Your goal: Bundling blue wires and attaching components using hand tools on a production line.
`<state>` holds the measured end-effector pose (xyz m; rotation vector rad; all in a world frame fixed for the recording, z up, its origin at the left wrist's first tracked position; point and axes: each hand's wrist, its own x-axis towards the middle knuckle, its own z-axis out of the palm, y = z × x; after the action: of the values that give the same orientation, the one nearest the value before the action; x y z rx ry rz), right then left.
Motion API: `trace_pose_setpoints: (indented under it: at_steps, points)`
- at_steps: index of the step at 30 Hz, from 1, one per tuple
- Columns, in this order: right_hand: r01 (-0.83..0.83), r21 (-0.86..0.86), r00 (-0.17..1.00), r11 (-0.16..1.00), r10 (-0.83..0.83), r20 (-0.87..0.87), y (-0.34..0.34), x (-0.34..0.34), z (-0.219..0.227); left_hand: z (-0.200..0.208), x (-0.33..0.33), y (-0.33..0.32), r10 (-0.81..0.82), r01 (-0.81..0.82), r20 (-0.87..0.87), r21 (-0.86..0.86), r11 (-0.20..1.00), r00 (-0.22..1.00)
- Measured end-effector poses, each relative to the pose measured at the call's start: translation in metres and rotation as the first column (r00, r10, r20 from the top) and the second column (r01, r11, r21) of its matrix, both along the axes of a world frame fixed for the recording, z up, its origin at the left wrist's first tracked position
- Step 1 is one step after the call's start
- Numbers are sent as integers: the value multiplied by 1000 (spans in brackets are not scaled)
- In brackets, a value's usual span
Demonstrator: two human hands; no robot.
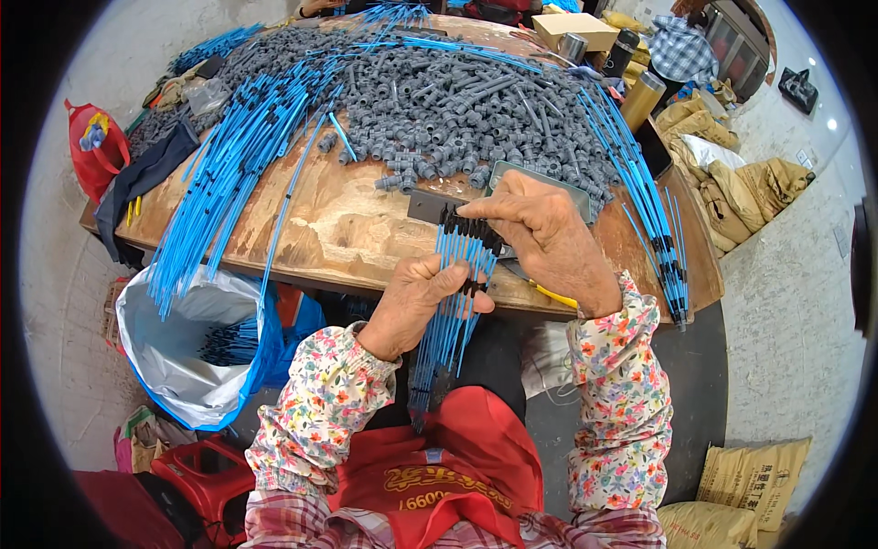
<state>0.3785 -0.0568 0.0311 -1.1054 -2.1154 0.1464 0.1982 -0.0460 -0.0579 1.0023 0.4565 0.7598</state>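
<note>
Wooden and worn, the surface is heaped at its far side with grey fittings and long blue tubes, so much is judged left; finished tubes lie right, a bag near left. A bundle of tubes is clasped by the left hand, fingers closed; the right hand pinches its black tips, which stay hard to make out

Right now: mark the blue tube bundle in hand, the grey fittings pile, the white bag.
tube bundle (pixel 450 306), head view, mid-length, below the left hand
grey fittings pile (pixel 457 110), head view, centre of the heap
white bag (pixel 169 352), head view, outer side wall
</note>
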Motion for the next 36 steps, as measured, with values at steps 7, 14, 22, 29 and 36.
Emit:
trace_pose_setpoints:
  at_steps: [7,14,22,29,36]
  points:
    - [86,-11,996,996,-85,34,-4,-5,5,2,-2,2,-17,17,-41,10,1000,999]
    - [75,-33,995,997,-77,-57,-7,-9,0,2,-3,2,-38,38,-31,14,999,999]
    - [27,49,1000,998,-28,12,1,-4,3,-2,-7,8,-75,77,-50,41,996,996]
    - [-34,-29,999,999,34,0,1,-7,7,1,-12,11,-111,116,-60,71,991,992]
    - [122,211,992,970,-115,-46,0,-29,-5,-1,-4,7,-98,100,-24,70,993,995]
